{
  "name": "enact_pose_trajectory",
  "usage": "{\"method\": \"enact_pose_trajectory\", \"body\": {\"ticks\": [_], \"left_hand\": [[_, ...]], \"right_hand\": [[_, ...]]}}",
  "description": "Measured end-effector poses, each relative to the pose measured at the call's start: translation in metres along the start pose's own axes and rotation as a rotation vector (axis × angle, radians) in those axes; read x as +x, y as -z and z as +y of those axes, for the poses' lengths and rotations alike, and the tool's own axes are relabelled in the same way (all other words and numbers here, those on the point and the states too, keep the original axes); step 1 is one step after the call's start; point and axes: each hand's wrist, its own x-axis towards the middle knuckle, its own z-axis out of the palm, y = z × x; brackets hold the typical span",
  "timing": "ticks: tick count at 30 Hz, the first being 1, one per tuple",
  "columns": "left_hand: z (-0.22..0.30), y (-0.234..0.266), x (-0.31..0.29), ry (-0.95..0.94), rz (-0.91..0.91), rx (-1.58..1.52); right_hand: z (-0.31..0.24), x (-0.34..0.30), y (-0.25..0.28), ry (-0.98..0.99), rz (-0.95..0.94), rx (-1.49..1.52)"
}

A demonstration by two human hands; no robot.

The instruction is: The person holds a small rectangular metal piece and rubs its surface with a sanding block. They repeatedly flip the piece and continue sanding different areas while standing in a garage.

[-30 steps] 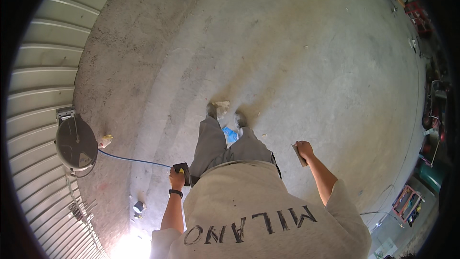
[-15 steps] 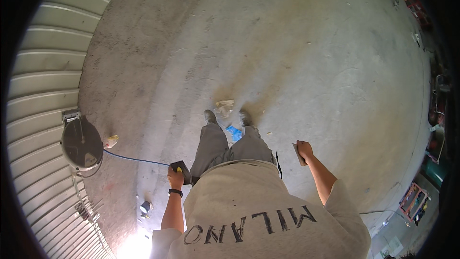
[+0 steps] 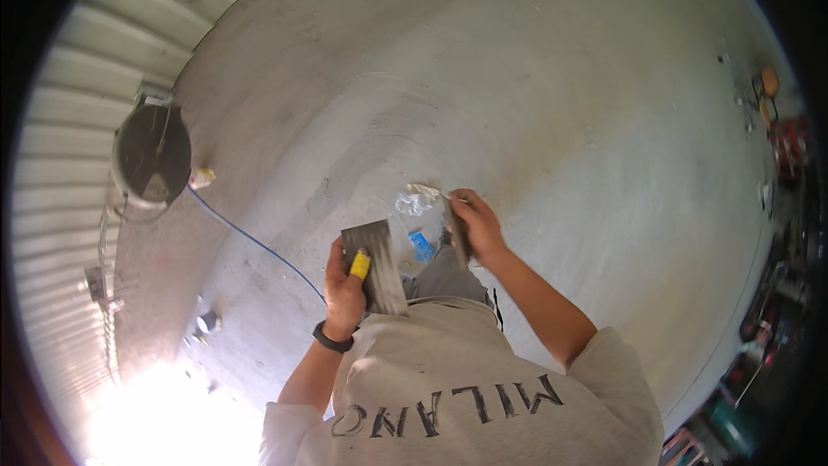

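In front of my waist, my left hand grips a dark grey rectangular plate with a streaky face. A small yellow cylindrical piece lies at the thumb, against the plate; whether it is held or worn on the thumb I cannot tell. My right hand is closed round a thin flat grey-brown plate, seen nearly edge-on. The two plates are a short way apart and do not touch. On the floor beyond lie a crumpled clear plastic bag and a blue packet.
A round dark reel hangs by the corrugated wall at left. Its blue hose runs across to near my left hand. A dark cup-like object is on the concrete floor. Red racks and clutter line the right side.
Both hands have come up and inward, bringing the plates close together before me. The left plate now shows its broad face. My view has turned, shifting the reel and hose.
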Motion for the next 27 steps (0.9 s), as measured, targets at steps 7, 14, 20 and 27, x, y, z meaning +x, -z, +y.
{"method": "enact_pose_trajectory", "body": {"ticks": [7, 14, 20, 27], "left_hand": [[0.010, 0.050, -0.083, -0.150, 0.229, -0.238], [-0.056, 0.173, -0.203, -0.197, 0.526, -0.502], [-0.087, 0.190, -0.250, -0.418, 0.907, -0.229], [-0.093, 0.233, -0.350, -0.285, 1.111, 0.049]], "right_hand": [[0.053, -0.069, -0.173, 0.343, -0.373, -0.521], [0.110, -0.109, -0.226, 0.375, -0.807, -1.392], [0.202, -0.164, -0.306, 0.179, -0.998, -0.741], [0.208, -0.186, -0.385, 0.929, -1.503, -1.293]]}}
